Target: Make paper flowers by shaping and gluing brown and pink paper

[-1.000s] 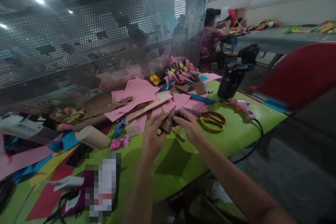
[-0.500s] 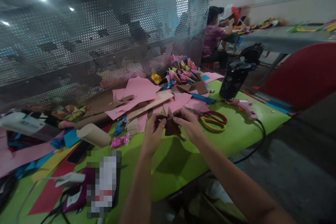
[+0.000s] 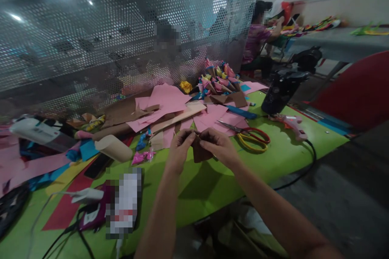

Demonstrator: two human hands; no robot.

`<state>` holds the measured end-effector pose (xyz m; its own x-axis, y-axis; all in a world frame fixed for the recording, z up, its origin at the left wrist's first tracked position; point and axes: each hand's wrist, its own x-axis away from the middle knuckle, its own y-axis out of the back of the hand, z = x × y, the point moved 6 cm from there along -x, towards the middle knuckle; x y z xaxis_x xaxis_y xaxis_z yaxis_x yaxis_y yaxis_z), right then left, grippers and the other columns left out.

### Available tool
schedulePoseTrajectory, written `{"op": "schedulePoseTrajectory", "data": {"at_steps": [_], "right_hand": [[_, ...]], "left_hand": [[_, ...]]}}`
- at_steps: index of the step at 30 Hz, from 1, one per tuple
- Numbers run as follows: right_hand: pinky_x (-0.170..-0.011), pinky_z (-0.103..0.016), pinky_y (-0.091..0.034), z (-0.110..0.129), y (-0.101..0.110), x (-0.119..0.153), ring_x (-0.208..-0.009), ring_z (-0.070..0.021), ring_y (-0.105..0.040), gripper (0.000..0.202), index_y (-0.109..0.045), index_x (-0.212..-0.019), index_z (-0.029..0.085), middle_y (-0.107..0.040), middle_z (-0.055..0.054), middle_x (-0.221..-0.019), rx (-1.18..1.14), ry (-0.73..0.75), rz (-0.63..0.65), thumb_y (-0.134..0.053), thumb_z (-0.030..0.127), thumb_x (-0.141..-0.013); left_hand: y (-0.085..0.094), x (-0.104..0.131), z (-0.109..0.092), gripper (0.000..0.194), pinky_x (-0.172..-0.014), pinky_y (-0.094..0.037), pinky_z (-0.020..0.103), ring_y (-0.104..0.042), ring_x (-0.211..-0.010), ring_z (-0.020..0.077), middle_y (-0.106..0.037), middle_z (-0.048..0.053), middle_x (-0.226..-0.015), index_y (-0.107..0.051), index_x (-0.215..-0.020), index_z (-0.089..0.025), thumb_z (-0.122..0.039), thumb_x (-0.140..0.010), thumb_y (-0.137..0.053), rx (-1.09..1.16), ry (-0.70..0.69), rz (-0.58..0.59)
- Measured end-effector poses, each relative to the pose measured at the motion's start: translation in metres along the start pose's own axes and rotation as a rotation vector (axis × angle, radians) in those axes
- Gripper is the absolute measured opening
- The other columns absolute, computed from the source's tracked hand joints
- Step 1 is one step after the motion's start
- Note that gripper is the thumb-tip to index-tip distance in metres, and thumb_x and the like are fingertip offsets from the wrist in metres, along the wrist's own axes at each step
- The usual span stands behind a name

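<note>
Between my two hands is a small piece of brown paper [image 3: 201,154], held above the front part of the green table [image 3: 194,210]. My left hand [image 3: 181,145] pinches its upper left edge with thumb and fingers. On the other side my right hand [image 3: 219,145] grips the upper right edge, its fingertips close to those of the left. The fingers cover the top of the paper, so its fold there is hidden. Scissors [image 3: 253,139] with red and yellow handles lie just right of my right hand. Pink paper sheets [image 3: 168,99] are spread behind my hands.
A pink glue gun [image 3: 293,125] with a black cord and a dark tumbler [image 3: 279,93] stand at the right. Paper cones [image 3: 220,81] are heaped at the back. At left lie a cardboard roll [image 3: 114,148], a phone [image 3: 97,166] and cables. A person [image 3: 257,40] sits beyond.
The brown paper's pointed top, visible before, is now covered by my fingers, which have drawn closer together. The whole view has shifted slightly, so the table items appear further right.
</note>
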<state>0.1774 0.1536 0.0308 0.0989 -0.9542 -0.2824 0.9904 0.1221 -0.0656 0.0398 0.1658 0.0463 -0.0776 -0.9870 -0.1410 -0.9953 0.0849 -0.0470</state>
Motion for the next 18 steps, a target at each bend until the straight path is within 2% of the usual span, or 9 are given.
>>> {"op": "schedulePoseTrajectory", "data": {"at_steps": [4, 10, 18], "right_hand": [[-0.064, -0.026, -0.043, 0.0007, -0.0003, -0.0001, -0.068, -0.0135, -0.054, 0.012, -0.061, -0.08, 0.02, -0.059, 0.001, -0.073, 0.007, 0.007, 0.018, -0.066, 0.031, -0.077], [-0.063, -0.025, -0.044, 0.0023, -0.001, 0.0002, -0.069, -0.014, -0.056, 0.01, -0.063, -0.079, 0.019, -0.062, 0.001, -0.072, 0.012, 0.011, 0.024, -0.066, 0.028, -0.076], [-0.061, -0.025, -0.043, 0.0046, -0.0032, 0.0021, -0.068, -0.0138, -0.057, 0.009, -0.065, -0.079, 0.019, -0.064, 0.001, -0.072, 0.051, 0.02, 0.044, -0.065, 0.028, -0.076]], "left_hand": [[0.0009, 0.0003, -0.0007, 0.017, -0.077, -0.047, 0.026, -0.06, -0.081, 0.0155, -0.069, 0.001, -0.08, -0.071, -0.079, -0.02, -0.035, -0.073, -0.074, 0.01, -0.003, -0.019], [0.0039, 0.0008, -0.0018, 0.021, -0.068, -0.044, 0.025, -0.054, -0.071, 0.0134, -0.063, 0.0, -0.072, -0.073, -0.082, -0.02, -0.04, -0.079, -0.069, -0.008, -0.03, -0.018], [0.0062, -0.0011, -0.0019, 0.019, -0.064, -0.043, 0.024, -0.052, -0.067, 0.0125, -0.06, -0.001, -0.068, -0.069, -0.074, -0.02, -0.038, -0.077, -0.069, -0.029, -0.069, -0.061]]}}
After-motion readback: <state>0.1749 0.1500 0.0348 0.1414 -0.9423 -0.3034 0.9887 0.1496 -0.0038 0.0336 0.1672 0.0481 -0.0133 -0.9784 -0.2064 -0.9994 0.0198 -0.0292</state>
